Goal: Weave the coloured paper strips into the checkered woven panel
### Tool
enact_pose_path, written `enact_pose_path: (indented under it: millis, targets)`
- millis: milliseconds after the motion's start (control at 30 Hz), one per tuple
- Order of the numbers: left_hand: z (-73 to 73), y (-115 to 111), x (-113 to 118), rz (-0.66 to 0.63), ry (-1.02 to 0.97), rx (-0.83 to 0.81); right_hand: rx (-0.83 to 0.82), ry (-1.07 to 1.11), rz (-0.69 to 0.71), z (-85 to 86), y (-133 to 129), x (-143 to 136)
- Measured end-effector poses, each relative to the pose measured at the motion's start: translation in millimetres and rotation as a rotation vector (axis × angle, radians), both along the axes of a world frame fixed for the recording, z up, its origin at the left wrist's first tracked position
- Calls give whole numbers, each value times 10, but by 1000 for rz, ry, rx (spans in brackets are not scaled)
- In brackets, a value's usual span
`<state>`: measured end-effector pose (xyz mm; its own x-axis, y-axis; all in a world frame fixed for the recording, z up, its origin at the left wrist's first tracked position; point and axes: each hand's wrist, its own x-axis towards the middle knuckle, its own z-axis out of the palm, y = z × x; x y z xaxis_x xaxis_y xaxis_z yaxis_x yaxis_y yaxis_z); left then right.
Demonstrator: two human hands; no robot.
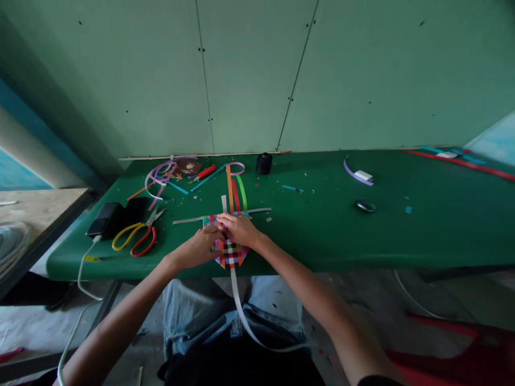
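A checkered mat woven from multicoloured flat strips [230,259] lies near the front edge of the green table, with loose strip ends sticking out on its sides. My left hand [206,244] is on its left half, fingers bent and gripping the weave. From the right, my right hand [240,229] closes on the upper middle, its fingertips close to the left ones. What lies under the fingertips is hidden. Orange [230,187], red and green strip ends run from the mat's far side. A long white strip [237,300] hangs from its near end over my lap.
Scissors with yellow and red handles [148,230] lie left, beside a black device [105,220] with a white cable. Behind are loose strips [164,174], a red-handled cutter [206,172] and a black thread spool [264,163]. A dark oval object [365,206] lies right. A panel wall closes the back.
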<state>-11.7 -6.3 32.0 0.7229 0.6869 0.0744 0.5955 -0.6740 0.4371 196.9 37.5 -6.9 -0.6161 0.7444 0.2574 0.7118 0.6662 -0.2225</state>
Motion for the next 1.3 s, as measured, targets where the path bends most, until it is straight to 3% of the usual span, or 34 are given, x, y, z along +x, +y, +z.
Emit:
enact_pose_path:
  millis: [333, 667, 867, 1167, 1300]
  targets:
    - [-173, -93, -53, 32, -134, 48, -13, -11, 23, -18, 20, 13]
    - [-125, -113, 5, -7, 42, 178, -4, 4, 6, -27, -4, 14]
    - [-80, -3, 56, 41, -2, 38, -22, -15, -34, 1, -32, 15]
    - [-137, -125, 119, 166, -10, 44, -53, -18, -42, -18, -20, 12]
    - [-159, -48, 114, 184, 37, 29, -39, -16, -19, -21, -19, 11]
